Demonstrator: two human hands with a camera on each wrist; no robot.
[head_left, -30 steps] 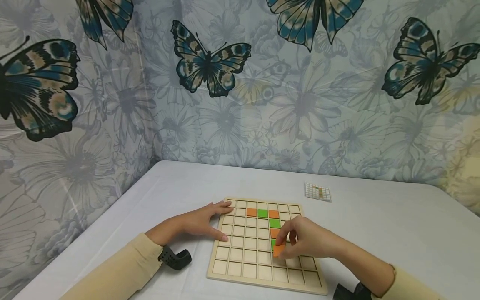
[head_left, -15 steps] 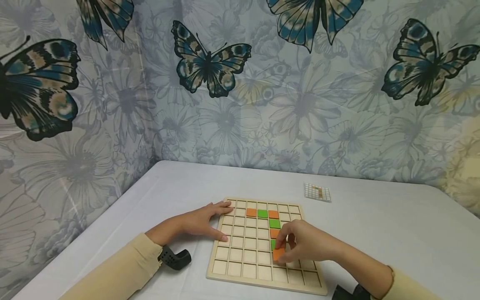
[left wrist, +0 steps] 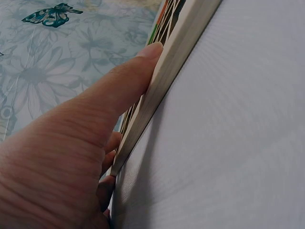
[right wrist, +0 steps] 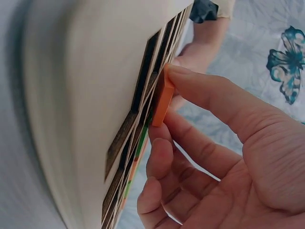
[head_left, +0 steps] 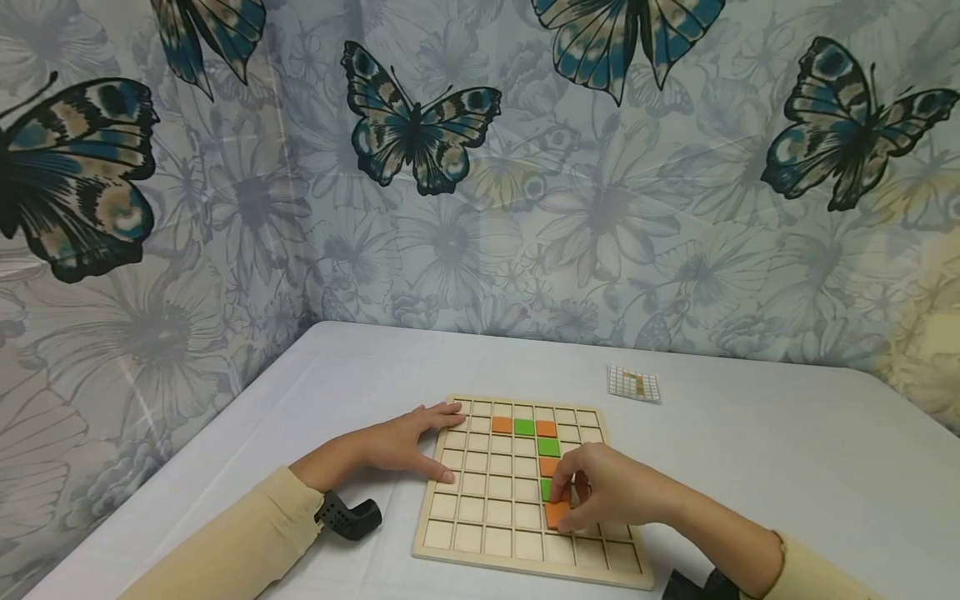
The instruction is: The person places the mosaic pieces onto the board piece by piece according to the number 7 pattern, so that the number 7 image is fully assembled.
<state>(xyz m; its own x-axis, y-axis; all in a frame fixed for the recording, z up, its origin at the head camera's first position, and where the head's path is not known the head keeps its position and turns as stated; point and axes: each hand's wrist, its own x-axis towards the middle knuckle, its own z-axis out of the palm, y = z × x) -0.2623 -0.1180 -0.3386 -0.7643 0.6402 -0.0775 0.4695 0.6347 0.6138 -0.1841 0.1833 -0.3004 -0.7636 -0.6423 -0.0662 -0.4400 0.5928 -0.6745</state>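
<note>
My right hand [head_left: 618, 483] pinches an orange square tile [head_left: 556, 514] between thumb and fingers, low over a wooden grid board [head_left: 468, 537]. In the right wrist view, this orange tile [right wrist: 163, 102] stands tilted, one edge at the board's cells. Directly above it in the same column lies a green tile [head_left: 546, 489], partly covered by my fingers. Orange and green tiles alternate up that column, then leftward along a row near the top. My left hand [head_left: 397, 439] rests spread on the board's left edge; in the left wrist view its thumb [left wrist: 128, 78] lies along the rim.
A small printed card [head_left: 634, 384] with a coloured grid pattern lies behind the board to the right. White cloth covers the table [head_left: 780, 467]. A black wrist mount [head_left: 351, 517] sits at the left cuff. Butterfly-patterned fabric [head_left: 465, 267] hangs behind the table.
The orange tile has moved slightly down toward the cell below the green tile, my right hand lowering with it. My left hand stays in place.
</note>
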